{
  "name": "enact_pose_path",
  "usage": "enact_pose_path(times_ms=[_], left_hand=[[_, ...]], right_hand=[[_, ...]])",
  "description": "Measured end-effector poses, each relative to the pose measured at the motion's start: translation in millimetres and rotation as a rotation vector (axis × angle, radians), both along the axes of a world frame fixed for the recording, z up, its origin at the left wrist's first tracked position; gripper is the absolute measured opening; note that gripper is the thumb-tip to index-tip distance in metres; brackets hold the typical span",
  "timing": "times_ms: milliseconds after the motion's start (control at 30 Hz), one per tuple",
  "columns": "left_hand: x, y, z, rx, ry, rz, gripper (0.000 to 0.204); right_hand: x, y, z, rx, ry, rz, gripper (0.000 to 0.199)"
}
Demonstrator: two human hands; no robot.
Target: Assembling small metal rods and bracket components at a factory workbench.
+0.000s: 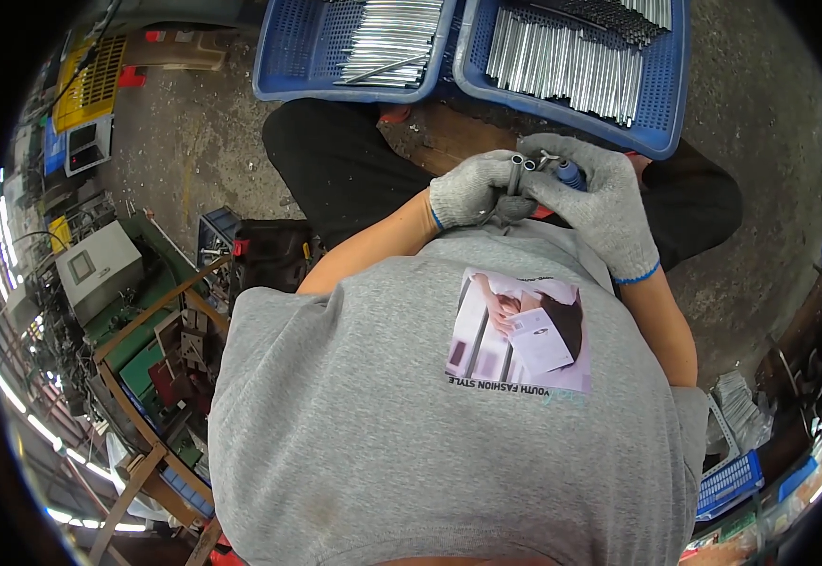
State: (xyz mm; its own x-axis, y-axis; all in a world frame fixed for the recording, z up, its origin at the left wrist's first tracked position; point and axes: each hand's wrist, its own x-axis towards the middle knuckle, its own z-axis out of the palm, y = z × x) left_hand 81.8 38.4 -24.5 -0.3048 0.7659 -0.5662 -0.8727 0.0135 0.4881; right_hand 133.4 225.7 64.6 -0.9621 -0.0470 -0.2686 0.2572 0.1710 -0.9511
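Note:
In front of my lap, my two hands are close together, each in a grey knitted glove. My left hand (479,190) is closed round short metal tubes (516,172), whose open round ends point up. My right hand (602,193) curls round a small tool with a blue handle (570,175); a thin silvery piece shows near the tube ends. Whether the silvery piece touches a tube I cannot tell, as the right fingers partly cover it.
Two blue plastic baskets stand beyond my knees: the left basket (269,57) and the right basket (680,85) hold many shiny metal tubes (562,61). Green machinery with a grey box (100,267) stands on the left. Another blue basket (730,484) is at the lower right.

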Motion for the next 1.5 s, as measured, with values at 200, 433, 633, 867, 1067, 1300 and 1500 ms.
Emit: enact_pose_path(times_ms=[200, 433, 633, 867, 1067, 1300, 1500], left_hand=[[-4.1, 2.8, 3.6, 0.082, 0.017, -0.008, 0.026], [7.2, 17.4, 29.4, -0.021, 0.485, 0.038, 0.042], [1.9, 15.0, 30.6, -0.071, 0.500, -0.028, 0.043], [-0.9, 13.4, 25.2, 0.044, 0.306, -0.034, 0.046], [-3.9, 10.0, 27.4, 0.172, 0.214, -0.064, 0.048], [-6.0, 10.0, 32.7, 0.141, 0.276, -0.178, 0.048], [-6.3, 5.9, 19.7, 0.197, 0.170, -0.200, 0.045]], right_hand=[[2.7, -3.3, -17.8, -0.015, 0.040, -0.138, 0.023], [1.8, 0.6, -21.0, 0.062, 0.014, -0.256, 0.020], [2.6, 3.2, -24.7, -0.070, -0.051, -0.280, 0.018], [1.3, 5.3, -34.6, -0.115, -0.043, -0.245, 0.026], [-0.3, 10.7, -19.7, -0.442, -0.219, -0.279, 0.027], [-0.8, 19.0, -32.5, -0.551, -0.254, -0.163, 0.029], [-1.8, 18.3, -35.1, -0.471, -0.228, -0.117, 0.029]])
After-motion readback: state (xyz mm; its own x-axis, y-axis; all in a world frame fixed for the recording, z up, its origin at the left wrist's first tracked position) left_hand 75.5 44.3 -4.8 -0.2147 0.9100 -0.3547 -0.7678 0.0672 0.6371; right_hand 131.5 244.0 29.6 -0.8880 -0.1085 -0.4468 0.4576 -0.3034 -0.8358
